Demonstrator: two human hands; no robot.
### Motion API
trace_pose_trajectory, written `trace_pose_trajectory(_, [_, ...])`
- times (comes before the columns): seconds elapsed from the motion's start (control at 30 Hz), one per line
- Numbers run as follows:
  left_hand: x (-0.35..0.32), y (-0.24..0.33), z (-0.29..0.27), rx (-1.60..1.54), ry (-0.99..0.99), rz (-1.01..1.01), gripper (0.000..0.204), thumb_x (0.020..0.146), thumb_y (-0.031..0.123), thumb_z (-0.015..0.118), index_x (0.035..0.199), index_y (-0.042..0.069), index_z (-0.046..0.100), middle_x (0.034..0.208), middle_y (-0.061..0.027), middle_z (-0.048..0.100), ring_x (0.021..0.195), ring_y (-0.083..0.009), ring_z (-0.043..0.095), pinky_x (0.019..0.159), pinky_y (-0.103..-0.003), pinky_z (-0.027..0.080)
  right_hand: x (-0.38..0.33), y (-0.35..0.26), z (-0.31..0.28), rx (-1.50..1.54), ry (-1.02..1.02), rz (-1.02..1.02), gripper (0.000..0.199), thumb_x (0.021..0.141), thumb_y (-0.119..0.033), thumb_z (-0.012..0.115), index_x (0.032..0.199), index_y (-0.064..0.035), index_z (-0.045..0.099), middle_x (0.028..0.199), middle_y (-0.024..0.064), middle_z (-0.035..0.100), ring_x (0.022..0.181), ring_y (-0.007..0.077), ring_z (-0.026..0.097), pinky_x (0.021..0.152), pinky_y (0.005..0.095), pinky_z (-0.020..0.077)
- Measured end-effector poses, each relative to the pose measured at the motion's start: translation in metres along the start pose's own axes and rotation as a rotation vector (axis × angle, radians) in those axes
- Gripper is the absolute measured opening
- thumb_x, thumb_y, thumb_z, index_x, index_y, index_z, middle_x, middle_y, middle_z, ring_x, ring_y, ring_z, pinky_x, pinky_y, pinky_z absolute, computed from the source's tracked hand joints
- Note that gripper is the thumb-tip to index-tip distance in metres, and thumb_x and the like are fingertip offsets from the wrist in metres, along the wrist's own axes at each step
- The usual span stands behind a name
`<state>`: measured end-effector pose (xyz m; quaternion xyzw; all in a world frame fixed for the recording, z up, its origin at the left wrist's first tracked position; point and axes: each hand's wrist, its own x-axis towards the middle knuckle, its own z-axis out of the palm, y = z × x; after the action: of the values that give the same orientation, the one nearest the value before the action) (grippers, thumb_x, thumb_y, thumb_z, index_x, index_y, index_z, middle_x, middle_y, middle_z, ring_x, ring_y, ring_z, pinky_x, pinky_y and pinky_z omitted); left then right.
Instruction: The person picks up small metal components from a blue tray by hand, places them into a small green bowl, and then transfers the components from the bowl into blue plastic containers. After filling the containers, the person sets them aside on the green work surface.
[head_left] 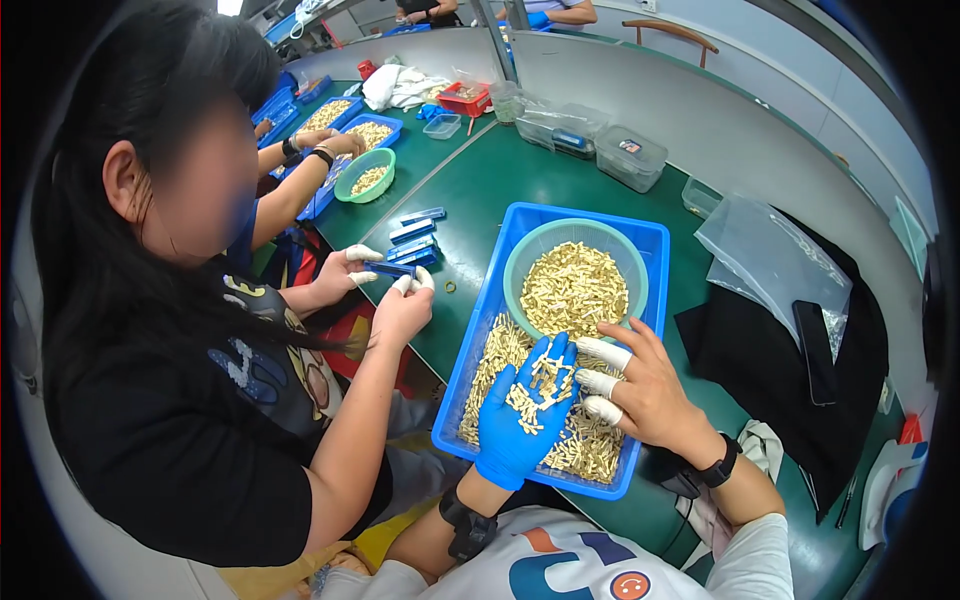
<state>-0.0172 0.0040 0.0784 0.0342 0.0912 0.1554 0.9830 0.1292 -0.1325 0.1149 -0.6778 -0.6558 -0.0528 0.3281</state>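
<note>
- Your left hand [520,415], in a blue glove, lies palm up and flat, fingers spread, with a loose heap of small pale-yellow parts [535,392] in the palm. Nothing is clamped; they only rest there.
- Your right hand [640,385] is bare except for white finger cots [603,381] on several fingers. Its tips touch the heap from the right, fingers close together. Can't tell whether a part is actually pinched.
- Both hands meet over the blue tray [640,240], the right one nearer the heap's right edge and working across the left palm.
- The parts are short sticks lying every way, with no common long axis.
- More of the same parts cover the tray floor just under your hands.
- A pale green bowl [520,262] sits in the tray's far end, just beyond your fingertips, full of the same parts.
- The tray rests on a green table [520,180], with its long side running away from you.
- To your left a co-worker in a black shirt holds a small blue strip [390,268] in both hands, cots on the fingers. More blue strips [415,235] lie stacked beyond it.
- To your right are black cloth [770,350], a clear plastic bag [770,255] and a dark phone [815,350], well apart from the tray.
- At the far table are clear lidded boxes [630,155], further blue trays and another green bowl [366,175].
- Nothing stands between your hands and the bowl.
</note>
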Motion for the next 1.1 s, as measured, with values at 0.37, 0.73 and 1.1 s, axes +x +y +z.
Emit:
trace_pose_trajectory(0.37, [0.000,0.000,-0.016,-0.029,-0.014,-0.130,0.053,0.100,0.028,0.033,0.146,0.001,0.028,0.152,-0.0165,0.029,0.140,-0.0294,0.029,0.114,-0.045,0.025,-0.010,-0.002,0.025,0.155,0.117,0.141,0.019,0.073,-0.011,0.074,0.086,-0.0052,0.062,0.115,0.0106,0.058,0.118,0.0353,0.050,0.097,0.0483,0.0393])
trace_pose_trajectory(0.73, [0.008,-0.018,-0.008,0.222,0.216,-0.074,0.051,0.100,0.027,0.031,0.144,0.000,0.031,0.148,-0.0187,0.035,0.137,-0.0314,0.034,0.114,-0.046,0.027,-0.005,0.002,-0.006,0.154,0.194,0.114,0.026,0.073,-0.009,0.073,0.097,-0.0047,0.063,0.125,0.0143,0.055,0.119,0.0370,0.049,0.097,0.0463,0.0403])
trace_pose_trajectory(1.1, [0.099,-0.003,0.061,1.019,0.176,0.302,0.041,0.098,0.028,0.047,0.125,-0.002,0.056,0.120,-0.0124,0.061,0.111,-0.0221,0.058,0.097,-0.032,0.043,-0.007,0.004,-0.031,-0.037,0.307,0.138,0.036,0.075,-0.009,0.070,0.110,-0.0043,0.060,0.131,0.0151,0.051,0.119,0.0375,0.048,0.098,0.0459,0.0399])
